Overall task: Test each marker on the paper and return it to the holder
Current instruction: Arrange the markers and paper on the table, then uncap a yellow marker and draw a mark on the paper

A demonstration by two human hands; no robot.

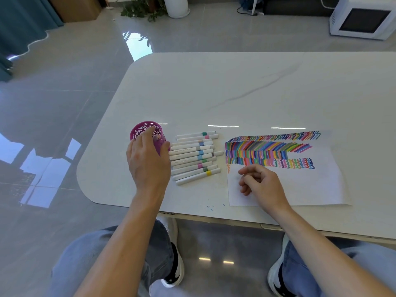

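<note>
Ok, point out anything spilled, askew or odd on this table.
Small blue ink specks dot the table near its front edge, off the paper. One marker pokes out further right than the rest of the row.

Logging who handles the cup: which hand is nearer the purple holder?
Left. The left hand rests against the purple holder; the right hand lies on the paper, beyond the markers.

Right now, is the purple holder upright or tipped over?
Upright: the purple holder stands with its open rim facing up, left hand on it.
</note>
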